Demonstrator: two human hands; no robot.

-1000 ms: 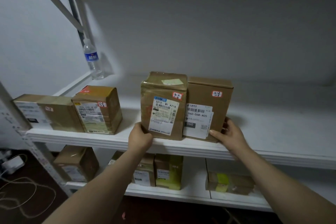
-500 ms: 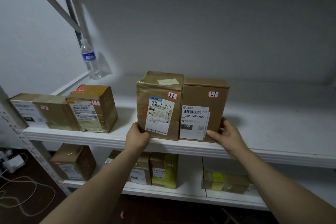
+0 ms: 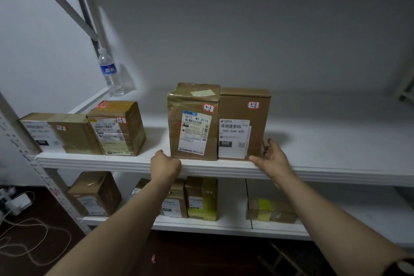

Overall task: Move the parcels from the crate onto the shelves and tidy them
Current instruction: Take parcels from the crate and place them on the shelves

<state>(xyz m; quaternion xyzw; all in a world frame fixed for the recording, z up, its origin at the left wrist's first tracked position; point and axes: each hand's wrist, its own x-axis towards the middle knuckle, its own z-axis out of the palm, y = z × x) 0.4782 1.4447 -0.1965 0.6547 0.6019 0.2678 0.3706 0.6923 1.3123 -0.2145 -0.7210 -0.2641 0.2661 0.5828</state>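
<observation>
You face a big white top shelf (image 3: 336,141). Under it, the lower shelf (image 3: 224,226) holds more parcels (image 3: 201,197). Up top, the taped parcel (image 3: 192,123) and the plain parcel (image 3: 257,123) stand side by side, touching, near the front edge. At the left end sit a flat parcel (image 3: 56,134) and a small parcel (image 3: 118,127). Your left hand (image 3: 165,167) is curled at the taped parcel's bottom corner; you cannot tell if it holds anything. Your right hand (image 3: 272,159) is open beside the plain parcel. A water bottle (image 3: 111,74) stands at the back left.
</observation>
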